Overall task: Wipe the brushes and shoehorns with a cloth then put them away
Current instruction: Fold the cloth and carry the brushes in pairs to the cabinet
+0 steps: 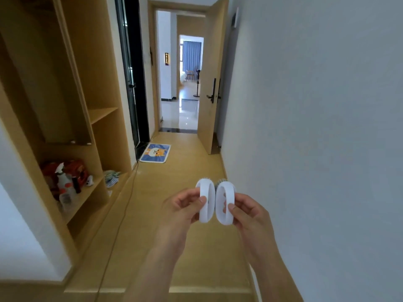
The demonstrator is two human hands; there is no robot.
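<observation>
My left hand (185,205) pinches one white brush (205,201), my right hand (246,211) the other brush (225,203). They stand upright, touching, long axes vertical. Bristles point toward the doormat (155,153).

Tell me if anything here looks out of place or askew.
A dark cable trails loose across the wooden floor beside the shelving; it could trip someone. The two white brushes in the hands look intact.

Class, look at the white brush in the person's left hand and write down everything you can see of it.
The left white brush is an oval ring-shaped loop of smooth white plastic, with pale bristles just visible at its top. It is held upright in mid-air above the wooden floor, pinched by the left hand, thumb on its near face. Its right edge meets the second brush.
</observation>
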